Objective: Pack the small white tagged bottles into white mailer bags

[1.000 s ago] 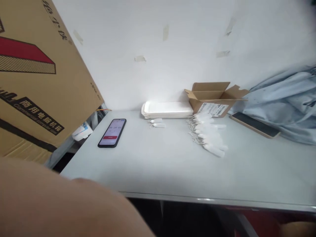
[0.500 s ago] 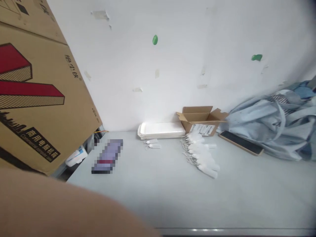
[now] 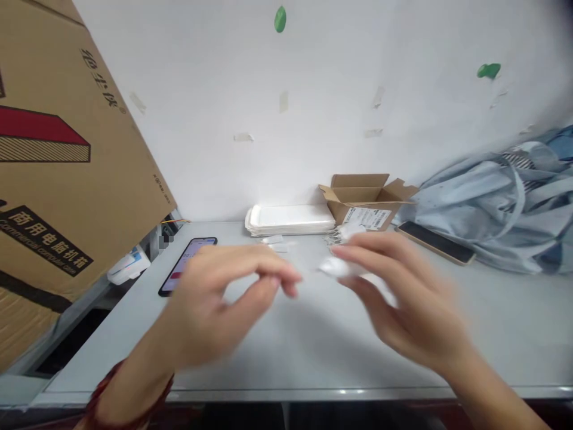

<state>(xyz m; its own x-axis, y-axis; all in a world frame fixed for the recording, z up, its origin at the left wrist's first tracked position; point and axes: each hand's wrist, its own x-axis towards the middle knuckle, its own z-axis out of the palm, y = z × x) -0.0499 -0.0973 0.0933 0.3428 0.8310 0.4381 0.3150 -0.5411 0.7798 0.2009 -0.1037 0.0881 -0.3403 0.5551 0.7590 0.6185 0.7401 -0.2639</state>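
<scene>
Both my hands are raised over the grey table (image 3: 313, 349) and are smeared by motion. My left hand (image 3: 215, 301) has its fingers curled toward the thumb in a loose pinch; I cannot make out anything in them. My right hand (image 3: 403, 298) pinches a small white piece (image 3: 332, 267) at its fingertips, close to the left hand's fingers. Behind the right hand, a pile of similar small white pieces (image 3: 347, 230) lies on the table, mostly hidden by the hand. A red band circles my left wrist.
A phone with a lit screen (image 3: 188, 263) lies at the left. White trays (image 3: 290, 219) and an open small cardboard box (image 3: 367, 200) stand against the wall. A dark phone (image 3: 434, 242) and blue cloth (image 3: 501, 203) lie at the right. A big carton (image 3: 58, 179) leans at the left.
Both hands have come up into view over the table, where earlier only a blurred arm filled the lower left. The right hand now has a white piece. The view has tilted down slightly.
</scene>
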